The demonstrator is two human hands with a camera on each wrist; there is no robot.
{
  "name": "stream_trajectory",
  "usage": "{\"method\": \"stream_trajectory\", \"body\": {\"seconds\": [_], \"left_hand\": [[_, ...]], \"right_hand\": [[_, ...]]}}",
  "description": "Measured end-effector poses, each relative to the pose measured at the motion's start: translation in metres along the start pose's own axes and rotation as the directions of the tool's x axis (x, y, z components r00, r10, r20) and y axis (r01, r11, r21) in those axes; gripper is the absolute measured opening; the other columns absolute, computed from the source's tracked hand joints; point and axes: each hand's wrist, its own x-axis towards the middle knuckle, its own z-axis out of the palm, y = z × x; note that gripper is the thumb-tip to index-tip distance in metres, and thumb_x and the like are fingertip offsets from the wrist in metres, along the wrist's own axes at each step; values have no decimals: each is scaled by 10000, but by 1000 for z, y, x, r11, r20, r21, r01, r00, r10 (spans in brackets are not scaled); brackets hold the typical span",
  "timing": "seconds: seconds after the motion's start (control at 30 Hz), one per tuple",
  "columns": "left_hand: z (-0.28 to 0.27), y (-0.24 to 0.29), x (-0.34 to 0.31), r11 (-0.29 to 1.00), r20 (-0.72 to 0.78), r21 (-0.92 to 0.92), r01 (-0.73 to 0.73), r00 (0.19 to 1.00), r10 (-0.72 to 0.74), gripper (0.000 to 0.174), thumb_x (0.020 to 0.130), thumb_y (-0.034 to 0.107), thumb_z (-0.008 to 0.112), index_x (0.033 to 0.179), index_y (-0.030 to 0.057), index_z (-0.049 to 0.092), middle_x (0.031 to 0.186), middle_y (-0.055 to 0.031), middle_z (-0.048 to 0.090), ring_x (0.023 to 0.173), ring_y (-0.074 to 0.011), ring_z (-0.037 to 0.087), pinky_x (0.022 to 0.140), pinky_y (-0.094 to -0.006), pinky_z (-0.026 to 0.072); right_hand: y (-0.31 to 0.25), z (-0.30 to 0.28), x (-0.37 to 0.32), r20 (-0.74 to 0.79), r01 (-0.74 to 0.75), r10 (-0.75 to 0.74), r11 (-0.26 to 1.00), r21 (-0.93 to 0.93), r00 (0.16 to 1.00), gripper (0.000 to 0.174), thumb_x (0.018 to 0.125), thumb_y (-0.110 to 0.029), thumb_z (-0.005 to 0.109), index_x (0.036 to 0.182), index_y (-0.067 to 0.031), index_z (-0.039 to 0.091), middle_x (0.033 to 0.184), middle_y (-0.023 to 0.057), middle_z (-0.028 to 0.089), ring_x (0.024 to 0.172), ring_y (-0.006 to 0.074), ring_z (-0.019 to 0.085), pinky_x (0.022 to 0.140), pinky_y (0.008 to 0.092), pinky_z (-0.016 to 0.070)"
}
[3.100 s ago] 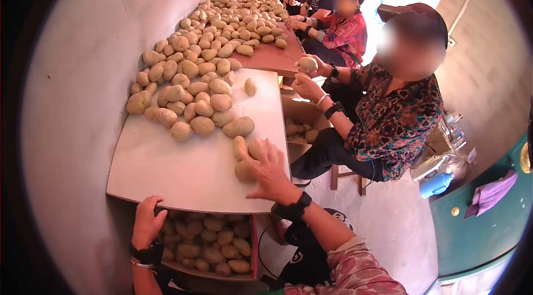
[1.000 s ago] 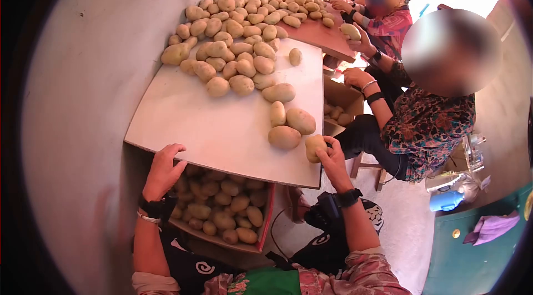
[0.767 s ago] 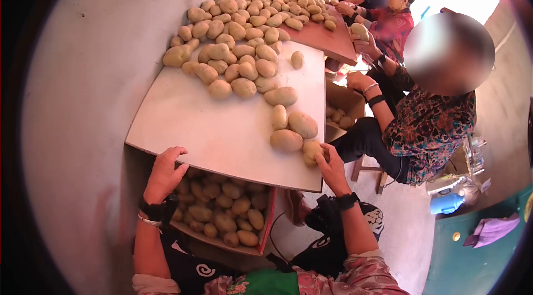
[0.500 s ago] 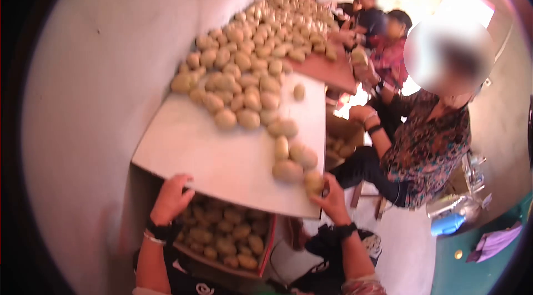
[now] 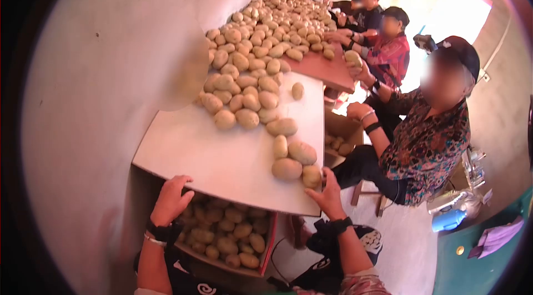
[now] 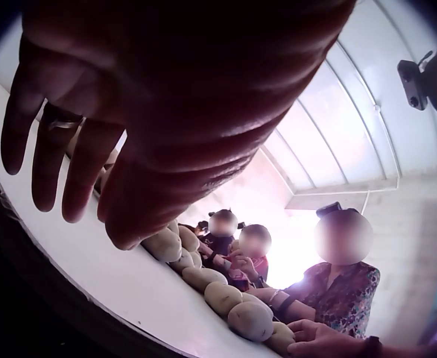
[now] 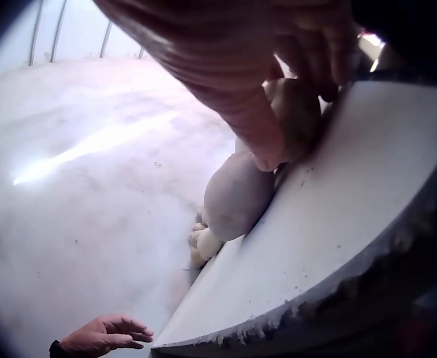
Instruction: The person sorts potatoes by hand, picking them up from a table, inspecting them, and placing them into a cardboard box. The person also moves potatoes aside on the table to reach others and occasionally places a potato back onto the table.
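Observation:
Several pale brown potatoes stand in a small group at the near right corner of the white tabletop (image 5: 222, 167). My right hand (image 5: 328, 198) is at that corner, its thumb and fingers around the nearest potato (image 5: 311, 177), which sits on the board. In the right wrist view the thumb crosses in front of this potato (image 7: 296, 112), beside a larger potato (image 7: 238, 195). My left hand (image 5: 173, 202) is at the table's near edge, holding nothing. Its fingers (image 6: 47, 171) extend over the board in the left wrist view.
A big heap of potatoes (image 5: 250, 67) runs back along the wall. Under the board is a box of potatoes (image 5: 227, 234), and another box (image 5: 358, 128) stands right of the table. A person (image 5: 427, 134) sits on the right, holding a potato (image 5: 353, 59); others sit farther back.
My right hand brought a potato from off the corner onto the board beside the others; its thumb has since spread left. My left hand stays at the near edge. The view has tilted up.

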Motion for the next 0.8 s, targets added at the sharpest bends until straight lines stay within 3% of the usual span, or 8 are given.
{"method": "stream_trajectory", "body": {"seconds": [0.13, 0.2, 0.33, 0.43, 0.57, 0.67, 0.73, 0.8], "left_hand": [[1, -1, 1, 998, -46, -66, 23, 999, -26, 333, 712, 78, 646, 1026, -13, 581, 1004, -207, 607, 967, -376, 565, 857, -413, 448], [9, -3, 2, 998, -57, -56, 6, 998, -9, 329, 708, 80, 650, 1017, -12, 584, 1004, -207, 608, 968, -378, 565, 859, -413, 447], [15, -16, 2, 999, -62, -30, -13, 998, 11, 325, 706, 88, 654, 1006, -15, 586, 1004, -207, 609, 968, -381, 564, 863, -409, 445], [13, -10, -12, 1000, -49, -20, -17, 999, 16, 324, 711, 87, 646, 1009, -21, 581, 1001, -209, 607, 961, -384, 563, 858, -410, 446], [11, -7, -20, 999, -65, -31, -8, 998, 6, 315, 714, 81, 645, 1004, -26, 579, 992, -210, 606, 953, -385, 564, 851, -408, 449], [8, -3, -28, 1000, -62, -16, -6, 998, 5, 315, 718, 87, 648, 1004, -27, 579, 993, -209, 608, 951, -383, 566, 851, -406, 451], [6, -2, -27, 1000, -62, -21, -5, 998, 4, 316, 720, 91, 650, 1005, -26, 579, 995, -209, 609, 952, -381, 567, 851, -405, 452], [7, -3, -35, 1000, -81, 11, -27, 996, 28, 318, 724, 86, 649, 1015, -25, 581, 1004, -209, 612, 954, -377, 573, 849, -399, 457]], "right_hand": [[-45, -17, -9, -84, 309, -307, 951, 16, 948, 494, 676, -84, 777, 1101, -23, 534, 1149, 167, 557, 1054, 291, 550, 833, 347, 479], [-82, 1, -38, 190, 191, -282, 899, 394, 940, 316, 764, -135, 726, 1027, -51, 573, 1001, 138, 608, 873, 289, 608, 762, 348, 497], [-81, 87, -102, 655, 256, -484, 872, 417, 580, 391, 831, -216, 626, 1143, -21, 493, 1137, 210, 521, 1012, 368, 549, 868, 408, 460], [-16, 158, -147, 763, 437, -175, 887, -152, 623, 380, 822, -176, 565, 1154, -5, 493, 1151, 253, 495, 1036, 404, 536, 879, 462, 446], [18, 185, -160, 670, 571, -315, 796, -200, 672, 395, 796, -156, 537, 1158, -2, 501, 1162, 268, 492, 1062, 411, 526, 894, 510, 424], [2, 190, -145, 846, 244, 119, 928, -280, 521, 397, 806, -183, 533, 1151, 8, 489, 1177, 273, 482, 1101, 399, 510, 922, 512, 415], [9, 202, -143, 825, 291, 61, 919, -265, 561, 440, 810, -159, 512, 1199, 39, 453, 1199, 285, 483, 1075, 402, 543, 907, 516, 439], [54, 260, -159, 556, 298, -158, 939, -170, 816, 501, 807, -131, 488, 1263, 59, 403, 1226, 296, 491, 1054, 394, 577, 887, 519, 464]]}}
